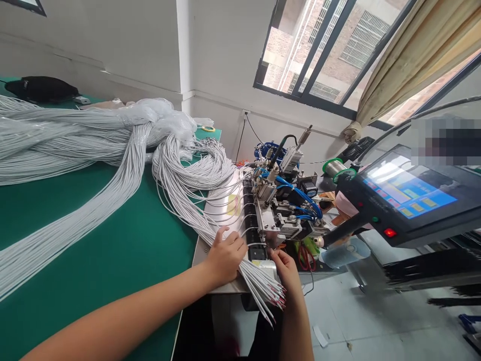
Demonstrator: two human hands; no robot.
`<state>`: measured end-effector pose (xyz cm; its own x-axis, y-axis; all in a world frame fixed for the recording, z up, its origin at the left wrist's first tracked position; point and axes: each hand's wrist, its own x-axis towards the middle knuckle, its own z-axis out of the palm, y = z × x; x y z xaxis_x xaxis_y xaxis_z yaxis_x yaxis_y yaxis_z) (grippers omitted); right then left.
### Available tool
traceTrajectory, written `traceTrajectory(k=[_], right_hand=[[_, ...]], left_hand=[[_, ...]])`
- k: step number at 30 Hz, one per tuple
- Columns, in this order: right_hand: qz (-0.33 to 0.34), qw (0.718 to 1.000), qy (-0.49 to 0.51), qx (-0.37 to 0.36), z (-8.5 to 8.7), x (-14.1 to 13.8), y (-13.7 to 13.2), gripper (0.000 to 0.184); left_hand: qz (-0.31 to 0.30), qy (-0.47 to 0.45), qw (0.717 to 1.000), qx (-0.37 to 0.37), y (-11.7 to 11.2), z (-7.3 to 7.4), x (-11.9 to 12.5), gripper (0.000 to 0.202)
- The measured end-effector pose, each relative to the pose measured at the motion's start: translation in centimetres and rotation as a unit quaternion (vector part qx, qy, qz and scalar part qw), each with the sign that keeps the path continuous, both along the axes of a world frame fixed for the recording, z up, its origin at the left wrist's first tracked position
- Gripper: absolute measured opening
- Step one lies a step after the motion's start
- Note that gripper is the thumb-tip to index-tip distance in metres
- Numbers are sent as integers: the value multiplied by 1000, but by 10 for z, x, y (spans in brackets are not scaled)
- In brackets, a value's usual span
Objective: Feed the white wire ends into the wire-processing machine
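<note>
My left hand point(227, 255) lies over a thick bundle of white cables point(195, 223), its fingers curled round cables near the machine's front edge. Past this hand, the loose cable ends point(276, 296) fan out, with small reddish tips. My right hand point(288, 271) is closed in a pinch beside the near end of the black cable feed strip point(250, 210). What sits between its fingertips is too small to make out. Single cables run from the bundle across a light metal plate point(221, 208) into this strip. The wire-processing machine point(276, 195), with blue air tubes, stands just beyond.
A green table point(93, 225) on the left bears long cable bundles point(112, 200) partly wrapped in clear plastic point(161, 118). At right are a lit control screen point(409, 188), a wire spool point(334, 169), red-handled scissors point(306, 258) and a person's pink sleeve point(345, 205).
</note>
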<state>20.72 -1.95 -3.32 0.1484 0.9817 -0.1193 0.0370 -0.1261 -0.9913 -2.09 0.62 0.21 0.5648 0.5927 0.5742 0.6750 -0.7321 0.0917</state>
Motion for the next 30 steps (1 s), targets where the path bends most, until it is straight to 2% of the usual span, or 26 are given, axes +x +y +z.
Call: traceTrajectory(k=[2,5,10,13,17,23,26,30], right_hand=[[-7,1000,-26,8,-2,4,-7,44],[-16,999,-33,4,2,9,-19,46],[-12,998,-54,38,20,17,-37,41],[33,993,-93,59,34,21,-49,35],[117,982,-140,51,51,23,-64,32],[184,967,-170,42,62,22,-74,27],[172,966,-180,61,62,21,-74,26],[85,977,-175,89,58,21,-70,27]], left_hand=[[9,-12,1000,4,0,-1,0,18],[19,-17,1000,15,0,0,0,30],[-5,-12,999,31,-1,2,-2,33],[-21,-18,998,50,-3,2,-4,34],[-33,-37,997,64,-5,5,-5,36],[-53,-60,994,76,-9,11,-7,35],[-70,-51,993,83,-8,10,-8,37],[-107,-23,990,88,-6,4,-8,33]])
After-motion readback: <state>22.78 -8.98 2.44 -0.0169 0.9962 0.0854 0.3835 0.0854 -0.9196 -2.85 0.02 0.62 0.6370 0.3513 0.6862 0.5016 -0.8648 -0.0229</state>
